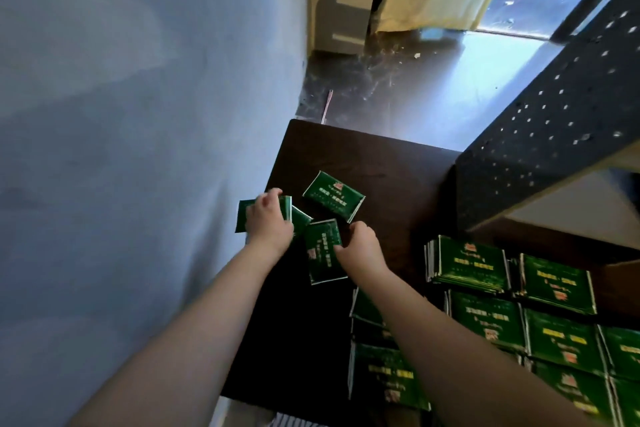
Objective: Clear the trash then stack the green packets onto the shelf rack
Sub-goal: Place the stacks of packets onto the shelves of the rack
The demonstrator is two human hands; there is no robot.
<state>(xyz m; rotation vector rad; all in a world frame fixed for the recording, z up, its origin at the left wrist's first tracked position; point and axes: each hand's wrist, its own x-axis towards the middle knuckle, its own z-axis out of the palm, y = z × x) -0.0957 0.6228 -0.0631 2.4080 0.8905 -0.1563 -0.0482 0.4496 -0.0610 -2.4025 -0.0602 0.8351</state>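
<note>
Neat stacks (472,265) already sit below the shelf rack (554,114); left of it a few loose green packets (334,196) remain on the table (384,159) (no trash visible); left hand (268,222) grips one, right hand (360,246) pinches another.

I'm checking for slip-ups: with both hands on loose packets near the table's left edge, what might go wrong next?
The leftmost packet, held by the left hand, juts past the table edge and may fall off. The right hand pinches the middle packet by one side only, so it might slip.
</note>
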